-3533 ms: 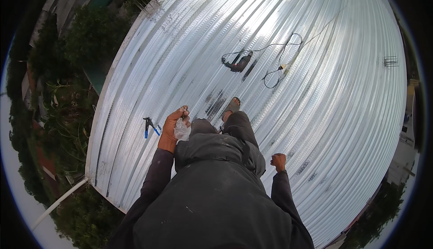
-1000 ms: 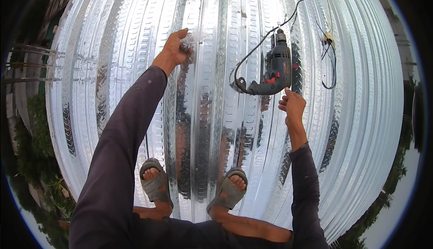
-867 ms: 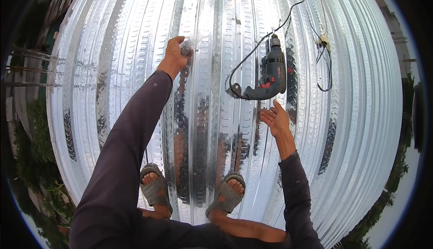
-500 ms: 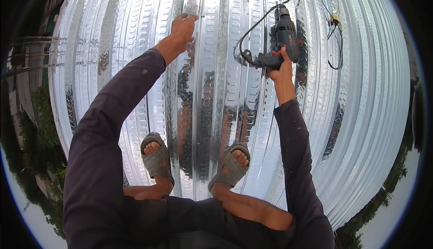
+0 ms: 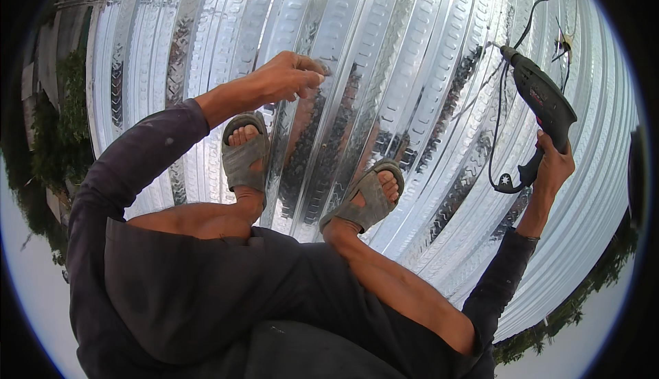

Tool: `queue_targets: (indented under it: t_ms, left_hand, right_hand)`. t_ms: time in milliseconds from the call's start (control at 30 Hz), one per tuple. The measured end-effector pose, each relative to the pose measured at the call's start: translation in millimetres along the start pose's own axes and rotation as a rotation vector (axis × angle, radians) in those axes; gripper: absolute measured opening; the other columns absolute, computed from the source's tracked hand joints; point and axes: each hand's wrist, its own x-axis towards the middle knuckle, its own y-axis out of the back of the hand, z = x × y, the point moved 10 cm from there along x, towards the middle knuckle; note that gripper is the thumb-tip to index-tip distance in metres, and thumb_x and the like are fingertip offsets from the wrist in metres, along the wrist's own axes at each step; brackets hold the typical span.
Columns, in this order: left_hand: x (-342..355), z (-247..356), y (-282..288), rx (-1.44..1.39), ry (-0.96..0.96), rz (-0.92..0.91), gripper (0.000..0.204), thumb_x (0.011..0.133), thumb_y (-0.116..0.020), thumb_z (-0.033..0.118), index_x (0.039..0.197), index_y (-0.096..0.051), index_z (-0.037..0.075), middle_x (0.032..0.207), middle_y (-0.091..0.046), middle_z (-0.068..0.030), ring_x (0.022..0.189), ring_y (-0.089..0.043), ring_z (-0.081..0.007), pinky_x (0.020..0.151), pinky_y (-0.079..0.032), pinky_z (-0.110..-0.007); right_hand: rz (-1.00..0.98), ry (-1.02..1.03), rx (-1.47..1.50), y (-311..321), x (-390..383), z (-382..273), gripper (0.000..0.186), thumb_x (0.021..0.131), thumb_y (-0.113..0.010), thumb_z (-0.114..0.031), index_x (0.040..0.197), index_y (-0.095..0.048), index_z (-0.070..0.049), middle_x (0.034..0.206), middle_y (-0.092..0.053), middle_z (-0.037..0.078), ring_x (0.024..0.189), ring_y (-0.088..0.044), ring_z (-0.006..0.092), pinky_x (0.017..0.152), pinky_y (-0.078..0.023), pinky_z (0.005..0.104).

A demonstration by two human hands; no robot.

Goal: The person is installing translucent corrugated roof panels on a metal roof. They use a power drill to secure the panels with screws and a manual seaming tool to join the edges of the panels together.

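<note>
On the right, my right hand [image 5: 552, 161] is wrapped around the handle of a dark corded power drill [image 5: 544, 92]. Its chuck and bit point up and to the left, over the ribbed metal sheet [image 5: 419, 70]. The drill's cable hangs in a loop beside the handle. My left hand [image 5: 292, 77] is over the sheet in front of my left foot, its fingers bent and the thumb and fingertips drawn together. Whatever may be in that pinch is too small to make out.
My feet in grey-green sandals [image 5: 244, 159] stand on the shiny, embossed sheeting. A thin dark cable [image 5: 539, 18] runs to the upper right, with a small yellowish piece [image 5: 564, 41] beside it. Greenery [image 5: 72, 97] and wooden boards lie past the left edge.
The drill has swung right and closer to me in my right hand, its bit turned up-left. My left hand has come nearer to my left foot. The view has tilted.
</note>
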Motion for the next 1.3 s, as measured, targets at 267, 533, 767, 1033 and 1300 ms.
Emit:
queue_targets:
  t_ms: [267,533,767,1033,1300]
  left_hand:
    - [6.8,-26.3,-78.6,-0.269,0.035,-0.063,0.053,0.095,-0.065,0.035,0.128,-0.062,-0.006,0.106,-0.069,-0.0136,0.091,-0.069,-0.0194,0.078,-0.057,-0.032]
    - [-15.8,14.4,-100.9,-0.717,0.036,-0.25,0.077,0.101,-0.053,0.056,0.148,-0.04,-0.004,0.132,-0.057,-0.0216,0.112,-0.063,-0.0259,0.088,-0.056,-0.037]
    - [-66.8,23.4,-161.2,-1.118,0.202,-0.603,0.079,0.093,-0.059,0.067,0.143,-0.046,0.007,0.137,-0.055,-0.0178,0.131,-0.051,-0.0347,0.107,-0.038,-0.061]
    - [-113.3,-63.9,-197.4,-1.161,0.537,-0.749,0.06,0.094,-0.061,0.048,0.141,-0.053,0.011,0.137,-0.06,-0.0103,0.131,-0.055,-0.028,0.107,-0.041,-0.06]
    - [-107.6,-58.7,-198.4,-1.213,0.529,-0.804,0.058,0.095,-0.064,0.047,0.14,-0.053,0.013,0.135,-0.061,-0.008,0.129,-0.056,-0.0271,0.105,-0.045,-0.057]
  right_hand:
    - [0.34,0.6,-0.627,74.8,-133.9,-97.5,0.056,0.079,-0.076,-0.001,0.133,-0.063,0.003,0.11,-0.073,0.019,0.091,-0.073,0.0275,0.081,-0.057,0.0383]
    - [-0.084,1.219,-0.805,38.3,-229.6,-167.3,0.06,0.091,-0.072,-0.012,0.141,-0.047,0.008,0.11,-0.067,0.029,0.085,-0.069,0.0411,0.071,-0.058,0.0459]
    - [-0.532,1.422,-0.48,-53.2,-303.5,-188.6,0.039,0.09,-0.063,-0.004,0.128,-0.061,0.005,0.099,-0.07,0.023,0.079,-0.064,0.0261,0.061,-0.048,0.0341]
    - [-1.013,1.457,-0.501,-93.2,-369.7,-177.0,0.047,0.094,-0.065,-0.021,0.132,-0.059,0.006,0.098,-0.067,0.026,0.094,-0.068,0.0356,0.071,-0.056,0.0404]
    - [-0.985,1.436,-0.577,-98.9,-371.3,-181.2,0.045,0.095,-0.064,-0.021,0.133,-0.06,0.005,0.099,-0.067,0.026,0.088,-0.068,0.0352,0.069,-0.055,0.04]
